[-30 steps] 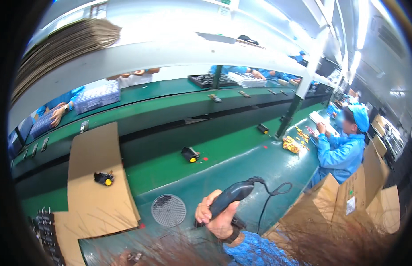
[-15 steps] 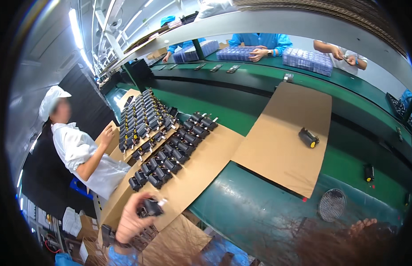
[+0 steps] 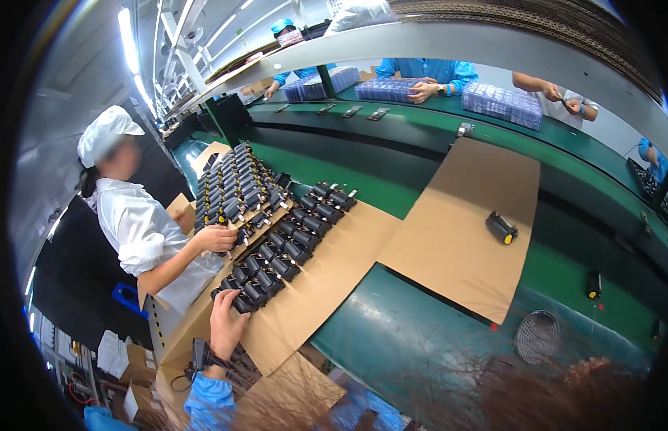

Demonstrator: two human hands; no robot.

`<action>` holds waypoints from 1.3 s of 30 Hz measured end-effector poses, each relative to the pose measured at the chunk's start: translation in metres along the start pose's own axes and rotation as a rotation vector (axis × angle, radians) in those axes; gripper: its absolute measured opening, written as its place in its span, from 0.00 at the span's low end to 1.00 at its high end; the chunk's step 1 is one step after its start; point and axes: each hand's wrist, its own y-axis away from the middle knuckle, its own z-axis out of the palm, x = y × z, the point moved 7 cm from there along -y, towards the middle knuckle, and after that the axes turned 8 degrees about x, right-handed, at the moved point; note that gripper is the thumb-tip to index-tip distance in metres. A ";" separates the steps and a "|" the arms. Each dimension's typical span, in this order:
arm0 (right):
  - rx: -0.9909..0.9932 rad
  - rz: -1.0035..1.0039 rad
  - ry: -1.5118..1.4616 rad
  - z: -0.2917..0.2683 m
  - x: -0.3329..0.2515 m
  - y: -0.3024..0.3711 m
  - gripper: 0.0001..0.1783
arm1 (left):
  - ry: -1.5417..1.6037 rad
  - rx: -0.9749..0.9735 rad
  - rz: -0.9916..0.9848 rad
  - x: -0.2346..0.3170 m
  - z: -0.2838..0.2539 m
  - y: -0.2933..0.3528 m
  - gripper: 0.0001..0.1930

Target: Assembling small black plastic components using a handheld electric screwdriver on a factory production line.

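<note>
My left hand (image 3: 227,325) is at the near end of several rows of black, rounded units (image 3: 282,244) standing on a brown cardboard sheet (image 3: 348,266). Its fingers and thumb close around one black unit (image 3: 243,302), which sits against its neighbours. Small white tabs and thin wires show on some units. At the lower right, my right hand (image 3: 591,370) is mostly hidden behind blurred strands of hair, so its fingers cannot be made out. A lone black unit with a yellow end (image 3: 502,228) lies on another cardboard sheet (image 3: 463,251).
To the left, a co-worker in white (image 3: 143,215) reaches to a raised cardboard layer of similar units (image 3: 237,183). A round perforated metal disc (image 3: 537,337) lies on the green surface. Another black unit (image 3: 594,285) is at the right. Across the conveyor are clear plastic trays (image 3: 500,105).
My left hand has moved up and forward, bringing its black unit from above the cardboard's near edge to the end of the rows. The co-worker has leaned in and reached the raised units.
</note>
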 end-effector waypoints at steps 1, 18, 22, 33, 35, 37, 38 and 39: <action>0.211 -0.020 0.096 -0.012 -0.001 0.009 0.36 | 0.068 -0.002 0.010 -0.016 0.007 0.002 0.35; 0.487 -0.056 0.253 0.009 -0.011 0.012 0.40 | 0.398 -0.356 0.785 0.359 0.073 0.018 0.32; 0.512 -0.094 0.276 0.009 -0.022 0.012 0.41 | 0.440 -0.304 0.907 0.444 0.139 -0.013 0.31; 0.514 -0.061 0.222 0.003 -0.024 0.010 0.44 | 0.186 -0.528 1.192 0.486 0.248 -0.052 0.32; 0.527 -0.051 0.231 0.003 -0.024 0.011 0.44 | 0.268 -0.534 1.153 0.483 0.236 -0.052 0.29; 0.521 -0.044 0.238 0.003 -0.025 0.010 0.44 | 0.314 -0.558 1.102 0.482 0.229 -0.057 0.29; 0.511 -0.036 0.243 0.004 -0.025 0.010 0.44 | 0.359 -0.579 1.048 0.482 0.229 -0.059 0.30; 0.516 -0.042 0.253 0.003 -0.024 0.011 0.44 | 0.414 -0.542 0.990 0.481 0.231 -0.061 0.31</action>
